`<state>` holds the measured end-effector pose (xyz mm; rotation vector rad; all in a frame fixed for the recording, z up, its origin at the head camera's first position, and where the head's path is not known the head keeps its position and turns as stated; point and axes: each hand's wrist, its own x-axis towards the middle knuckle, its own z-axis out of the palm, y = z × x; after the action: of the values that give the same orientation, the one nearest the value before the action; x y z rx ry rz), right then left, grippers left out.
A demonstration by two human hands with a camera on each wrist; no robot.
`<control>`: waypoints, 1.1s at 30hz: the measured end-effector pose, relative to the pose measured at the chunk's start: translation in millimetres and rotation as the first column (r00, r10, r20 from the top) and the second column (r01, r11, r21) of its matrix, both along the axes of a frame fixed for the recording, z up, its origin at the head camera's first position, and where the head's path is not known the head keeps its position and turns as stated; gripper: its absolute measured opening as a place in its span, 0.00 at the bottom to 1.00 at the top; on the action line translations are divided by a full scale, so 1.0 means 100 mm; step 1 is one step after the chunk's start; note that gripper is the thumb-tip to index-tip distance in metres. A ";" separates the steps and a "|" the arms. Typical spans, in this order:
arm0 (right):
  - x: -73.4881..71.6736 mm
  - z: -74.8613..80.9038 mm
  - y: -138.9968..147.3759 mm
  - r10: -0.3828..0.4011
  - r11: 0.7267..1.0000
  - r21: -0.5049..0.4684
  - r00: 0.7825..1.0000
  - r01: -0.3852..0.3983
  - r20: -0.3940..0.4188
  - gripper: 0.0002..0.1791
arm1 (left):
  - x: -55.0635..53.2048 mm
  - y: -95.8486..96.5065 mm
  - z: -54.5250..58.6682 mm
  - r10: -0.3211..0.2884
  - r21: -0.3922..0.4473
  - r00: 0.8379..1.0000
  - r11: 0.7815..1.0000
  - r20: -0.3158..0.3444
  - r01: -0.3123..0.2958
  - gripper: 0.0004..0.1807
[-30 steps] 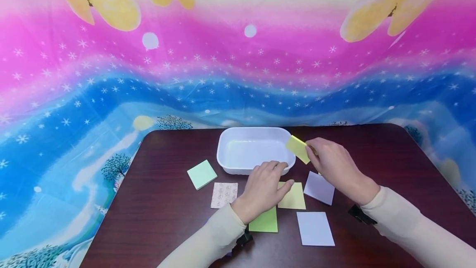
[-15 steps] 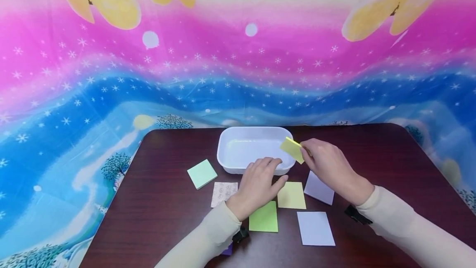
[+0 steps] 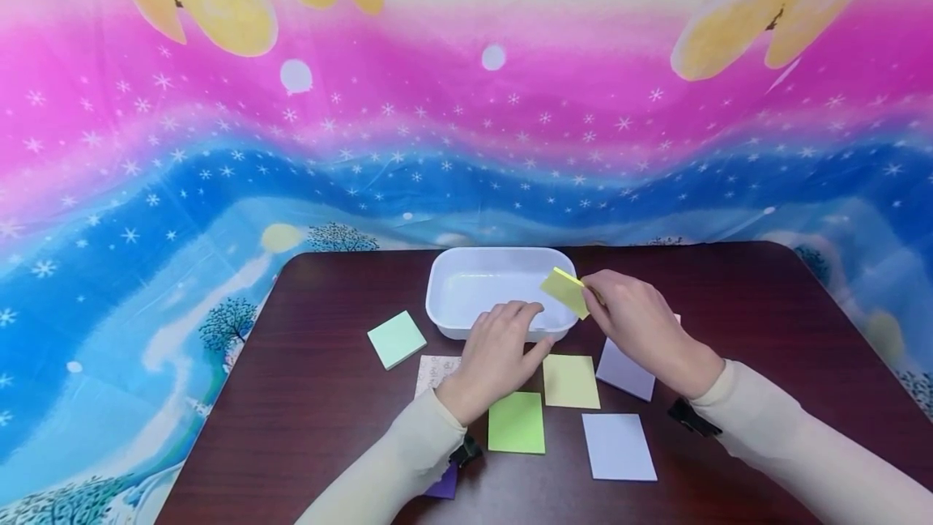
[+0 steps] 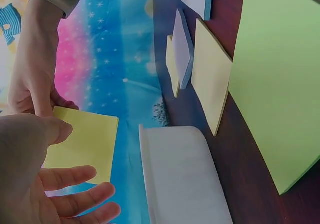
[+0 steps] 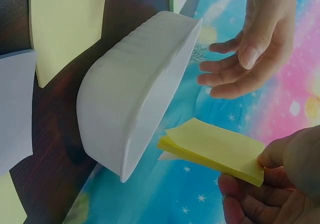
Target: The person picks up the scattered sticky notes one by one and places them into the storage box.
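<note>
My right hand (image 3: 641, 326) pinches a yellow sticky-note pad (image 3: 563, 292) between thumb and fingers, tilted over the right end of a white plastic tub (image 3: 474, 302). In the right wrist view the pad (image 5: 215, 151) has its sheets slightly fanned at the far end. My left hand (image 3: 503, 356) hovers at the tub's front rim, holding nothing. Its fingers (image 5: 222, 78) look loosely bent and apart from the pad in the right wrist view. Below it lie a bright green pad (image 3: 516, 424) and a pale yellow pad (image 3: 572, 382).
A mint pad (image 3: 397, 340) lies left of the tub, near a patterned pad (image 3: 436, 371) partly under my left arm. Lavender (image 3: 625, 371) and whitish (image 3: 619, 447) pads lie at the right; a purple pad (image 3: 443, 483) shows by my left sleeve. A printed cloth (image 3: 466, 120) hangs behind the table.
My right hand has moved left with the yellow pad, bringing it further over the tub. My left hand has drawn back a little to the left, uncovering more of the green pad.
</note>
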<state>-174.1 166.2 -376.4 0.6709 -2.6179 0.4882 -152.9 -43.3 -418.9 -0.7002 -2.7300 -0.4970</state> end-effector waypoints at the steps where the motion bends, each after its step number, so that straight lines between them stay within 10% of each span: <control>1: -0.01 0.00 0.00 0.001 1.000 0.000 1.000 -0.001 0.001 0.06 | 0.00 -0.01 0.00 0.000 -0.003 1.000 1.000 0.002 0.000 0.24; 20: -0.14 -0.12 -0.01 -0.010 1.000 -0.025 0.996 0.012 0.091 0.09 | -0.04 -0.09 0.01 0.035 0.017 0.997 0.999 0.073 -0.036 0.26; 33: -0.24 -0.24 -0.13 0.001 1.000 -0.029 0.994 0.003 0.108 0.08 | -0.12 -0.16 -0.04 0.065 0.009 0.998 0.998 0.006 -0.065 0.25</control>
<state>-198.2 153.3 -400.2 0.6508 -2.7063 0.5760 -165.0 -59.4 -422.8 -0.6063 -2.7444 -0.4969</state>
